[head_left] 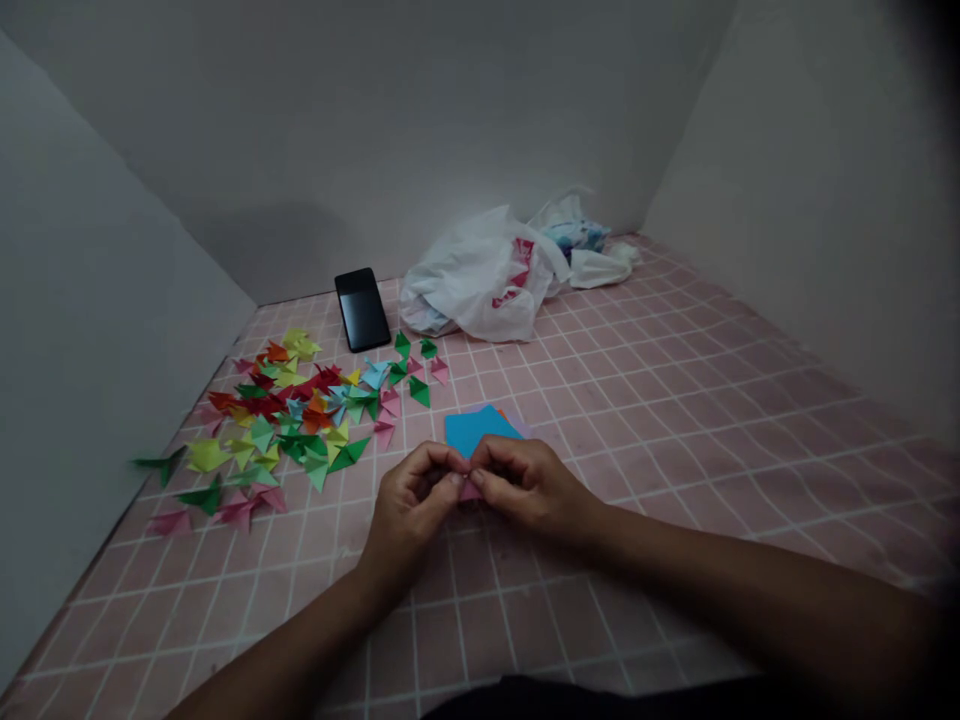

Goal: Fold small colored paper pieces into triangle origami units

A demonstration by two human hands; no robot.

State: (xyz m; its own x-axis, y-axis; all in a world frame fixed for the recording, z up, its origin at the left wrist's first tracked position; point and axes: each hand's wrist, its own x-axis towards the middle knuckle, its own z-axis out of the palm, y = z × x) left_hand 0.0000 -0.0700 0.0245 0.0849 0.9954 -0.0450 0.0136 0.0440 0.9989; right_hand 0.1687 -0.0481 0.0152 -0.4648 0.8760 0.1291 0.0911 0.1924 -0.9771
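Between the fingertips of both hands is a small piece of pink folded paper [470, 490], mostly hidden by the fingers. My left hand [416, 497] pinches it from the left with thumb and forefinger. From the right, my right hand [529, 488] grips it in the same way, the two hands nearly touching. Just beyond the fingers lie blue paper sheets [480, 428], with orange and lilac sheets peeking out at their right edge. Left of my hands, many small folded paper cranes [300, 410] in red, green, yellow, pink, orange and light blue are spread in a loose pile.
A black phone [362, 310] leans near the back wall. Right of it sits a crumpled white plastic bag [480, 280] with red print, and a blue-and-white packet [577, 236] lies behind. Grey walls bound the pink checked surface [675, 400] at the left, back and right.
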